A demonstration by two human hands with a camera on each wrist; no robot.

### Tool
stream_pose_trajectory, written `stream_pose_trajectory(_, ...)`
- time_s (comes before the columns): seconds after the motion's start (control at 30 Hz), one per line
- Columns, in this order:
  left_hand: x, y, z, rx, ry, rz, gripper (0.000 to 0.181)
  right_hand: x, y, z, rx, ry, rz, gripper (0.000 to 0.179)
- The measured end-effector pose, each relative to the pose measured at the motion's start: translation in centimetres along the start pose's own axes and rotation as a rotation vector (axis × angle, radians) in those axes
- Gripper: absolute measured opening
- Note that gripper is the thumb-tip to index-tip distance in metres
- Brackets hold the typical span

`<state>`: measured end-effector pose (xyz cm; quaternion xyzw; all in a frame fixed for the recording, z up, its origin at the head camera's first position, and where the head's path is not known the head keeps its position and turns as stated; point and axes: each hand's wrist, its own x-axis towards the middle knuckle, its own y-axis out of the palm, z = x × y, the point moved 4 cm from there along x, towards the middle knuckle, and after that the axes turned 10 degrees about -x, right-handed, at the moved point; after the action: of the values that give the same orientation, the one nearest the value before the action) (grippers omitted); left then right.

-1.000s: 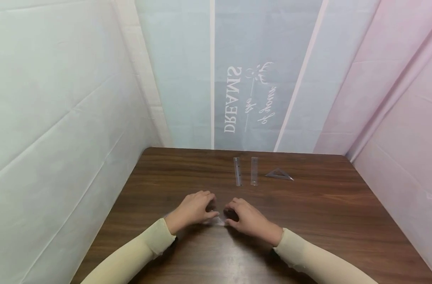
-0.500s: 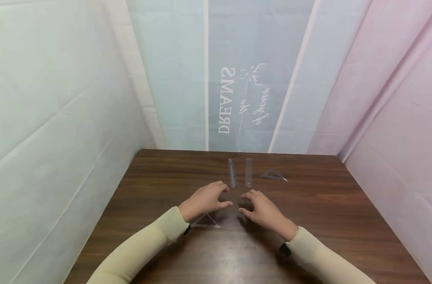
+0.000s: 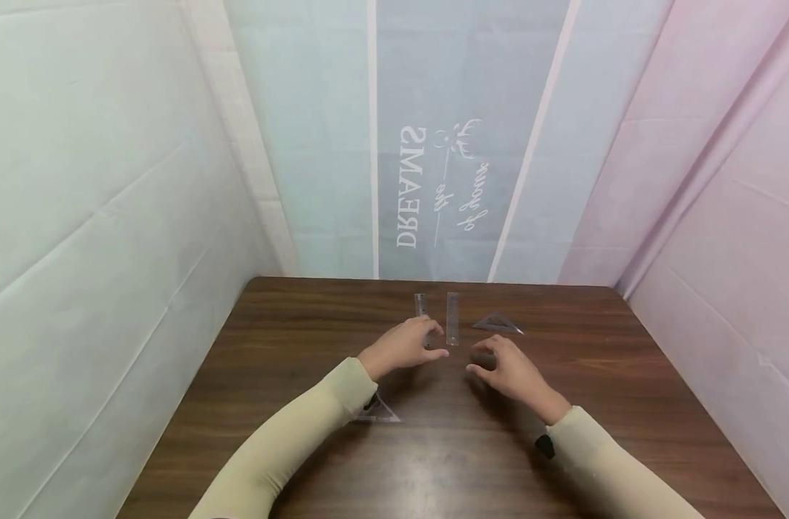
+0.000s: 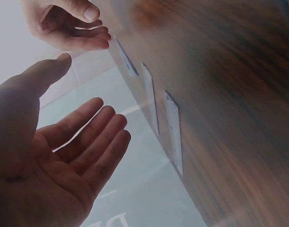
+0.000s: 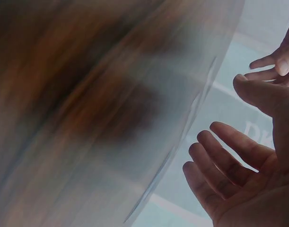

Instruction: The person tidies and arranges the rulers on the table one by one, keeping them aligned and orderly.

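Observation:
Two clear rulers lie side by side toward the back of the table: a left ruler (image 3: 420, 304) and a right ruler (image 3: 453, 318). To their right rests a clear set square (image 3: 498, 324). My left hand (image 3: 406, 343) hovers over the near end of the left ruler and partly covers it, its fingers apart and holding nothing. In front of the set square is my right hand (image 3: 510, 369), fingers relaxed, nothing in them. Both palms face each other in the left wrist view. A second triangular set square (image 3: 384, 413) lies nearer the front, partly hidden under my left cuff.
The dark wood-grain table (image 3: 563, 461) reaches back to a pastel curtain (image 3: 336, 144) printed with lettering. Pale cloth walls (image 3: 109, 252) stand close along both sides.
My hands have left the front set square, which stays on the table. Both have moved forward and to the right, toward the rulers, and the space between them has widened.

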<state>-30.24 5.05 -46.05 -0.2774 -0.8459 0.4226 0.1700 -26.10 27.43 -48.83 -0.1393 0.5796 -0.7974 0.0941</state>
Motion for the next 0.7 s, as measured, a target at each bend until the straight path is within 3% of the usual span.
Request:
stream_pose_trajectory(0.43,5.0,2.4,-0.6,-0.05,-0.042,0.02,0.052,1.0,-1.2,-5.4,0.017,0.075,-0.078,0.045)
stream_pose_trajectory(0.7,7.3,3.2,-0.3,0.143,-0.062,0.022,0.052,2.4,-1.3,-7.9,0.009,0.139,-0.055,0.055)
